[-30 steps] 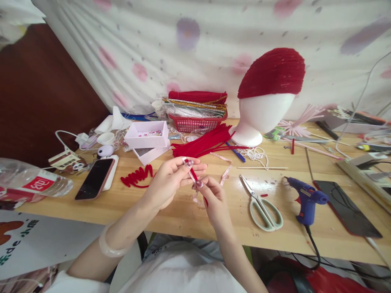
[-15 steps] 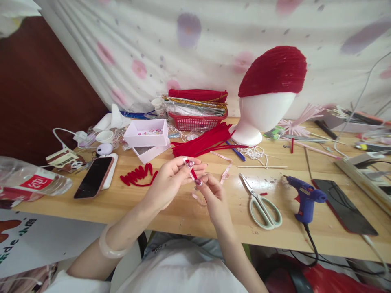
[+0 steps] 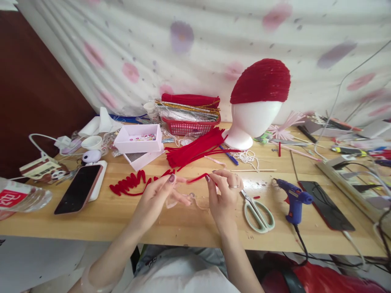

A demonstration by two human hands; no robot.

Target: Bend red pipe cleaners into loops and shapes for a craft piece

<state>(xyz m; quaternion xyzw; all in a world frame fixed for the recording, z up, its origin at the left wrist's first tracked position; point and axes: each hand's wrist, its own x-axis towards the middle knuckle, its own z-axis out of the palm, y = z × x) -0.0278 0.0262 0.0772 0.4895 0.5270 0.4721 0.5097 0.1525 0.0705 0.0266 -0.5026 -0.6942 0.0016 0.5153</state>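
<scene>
My right hand (image 3: 225, 190) pinches one end of a short red pipe cleaner (image 3: 198, 178), which points left towards my other hand. My left hand (image 3: 159, 196) is spread, thumb and fingers apart, with the pipe cleaner's far end blurred near its fingertips. Under the left fingers lies a pale, curling strip (image 3: 200, 202), partly covered. A zigzag-bent red pipe cleaner (image 3: 130, 184) rests on the table beside the left hand. To the right of my right hand are scissors (image 3: 259, 215) with pale green handles. A bundle of red pipe cleaners (image 3: 195, 148) lies just beyond both hands.
A white foam head (image 3: 255, 122) wears a red cap (image 3: 262, 83). Behind the bundle stands a red basket (image 3: 191, 127). Stacked white boxes (image 3: 139, 146) and a phone (image 3: 80, 189) are on the left. A blue glue gun (image 3: 295, 199) and a power strip (image 3: 351, 183) sit right.
My hands have moved apart; the left has opened and the right has shifted right, now with the red pipe cleaner stretching from it. The view has tilted and shifted slightly.
</scene>
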